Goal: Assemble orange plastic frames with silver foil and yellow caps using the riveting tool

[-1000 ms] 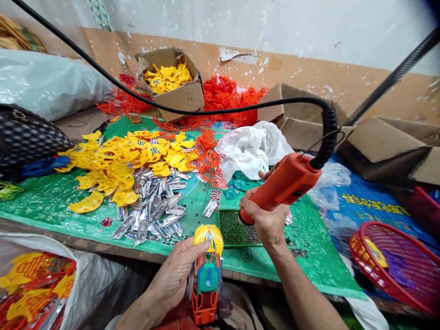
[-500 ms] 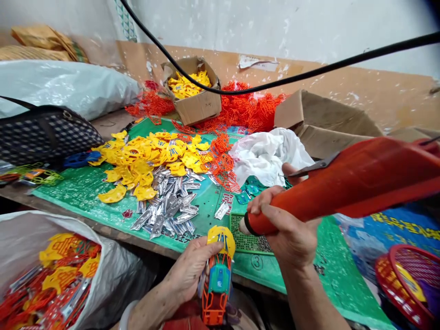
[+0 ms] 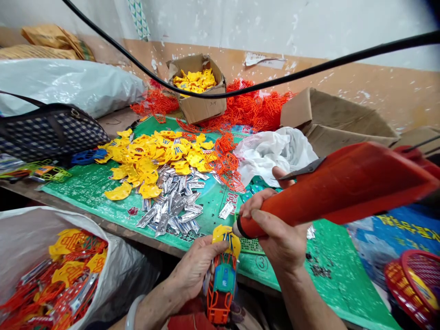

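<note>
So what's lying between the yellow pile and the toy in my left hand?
In the head view, a heap of silver strips on the green mat lies between the yellow pile and the toy.

Metal strips [image 3: 172,208] lie on the mat [image 3: 82,192] behind the toy [image 3: 222,275], plastic pieces [image 3: 154,153] and box [image 3: 201,107] farther back.

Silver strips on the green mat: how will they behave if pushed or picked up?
The silver strips look thin and flat, so probably light, sliding on the green mat rather than rolling. They overlap in a loose pile, so a push likely scatters them. Glossy faces suggest a slippery pinch.
</note>
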A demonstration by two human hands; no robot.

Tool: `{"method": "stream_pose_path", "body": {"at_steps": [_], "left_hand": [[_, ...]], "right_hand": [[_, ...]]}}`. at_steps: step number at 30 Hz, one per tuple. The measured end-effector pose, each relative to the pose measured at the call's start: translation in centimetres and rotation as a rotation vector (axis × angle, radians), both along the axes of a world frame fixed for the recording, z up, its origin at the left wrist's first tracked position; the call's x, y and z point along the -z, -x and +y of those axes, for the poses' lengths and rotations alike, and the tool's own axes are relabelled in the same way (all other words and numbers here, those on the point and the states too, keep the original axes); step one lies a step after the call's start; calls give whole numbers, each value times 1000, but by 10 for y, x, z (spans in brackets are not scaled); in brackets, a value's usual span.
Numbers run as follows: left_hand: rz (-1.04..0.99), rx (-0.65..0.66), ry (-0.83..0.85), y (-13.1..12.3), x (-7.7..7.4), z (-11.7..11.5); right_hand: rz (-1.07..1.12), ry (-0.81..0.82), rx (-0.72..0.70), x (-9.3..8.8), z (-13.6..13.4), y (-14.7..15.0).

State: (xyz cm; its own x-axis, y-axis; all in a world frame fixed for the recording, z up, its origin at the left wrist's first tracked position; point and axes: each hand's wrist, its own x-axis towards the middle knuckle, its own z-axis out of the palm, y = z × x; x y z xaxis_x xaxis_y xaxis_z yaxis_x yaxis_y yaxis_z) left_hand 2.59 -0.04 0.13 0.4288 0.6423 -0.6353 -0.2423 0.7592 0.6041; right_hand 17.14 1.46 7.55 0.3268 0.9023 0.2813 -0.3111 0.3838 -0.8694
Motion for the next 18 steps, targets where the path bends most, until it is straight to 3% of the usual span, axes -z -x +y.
{"method": "stream_pose_path", "body": {"at_steps": [8,18], "left_hand": [[33,5,-6,-2,-8,-1],[35,-3,-22,-2,0,0]], "right_hand": [[12,17,29,1,1,1],[-29,11,17,6,1,0]]}}
